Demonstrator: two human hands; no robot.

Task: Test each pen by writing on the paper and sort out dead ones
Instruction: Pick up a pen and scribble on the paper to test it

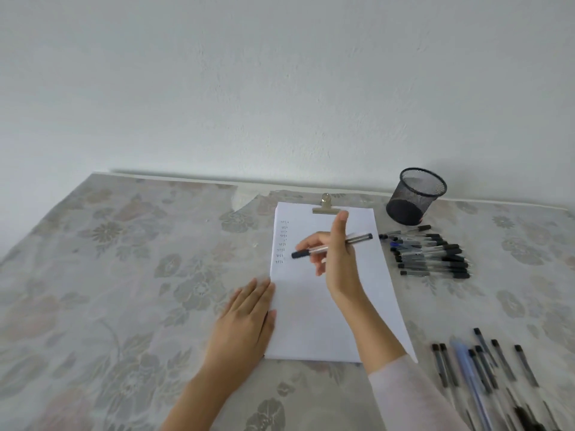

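Pen (331, 246) pinched between right fingers (306, 244)

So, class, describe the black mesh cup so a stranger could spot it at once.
Find the white paper under the metal clip on the flowered table. Look right of the clip, by the wall, beyond the farther pile of pens. The black mesh cup is the only round container; its neighbours are slim pens lying flat.

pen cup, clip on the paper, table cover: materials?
Pen cup: black wire mesh, probably metal, matte; light shows through its weave. Clip: silvery metal, polished, judging by the glint. Table cover: floral-printed sheet with a low sheen; fabric or vinyl, cannot tell. Its back edge is torn.
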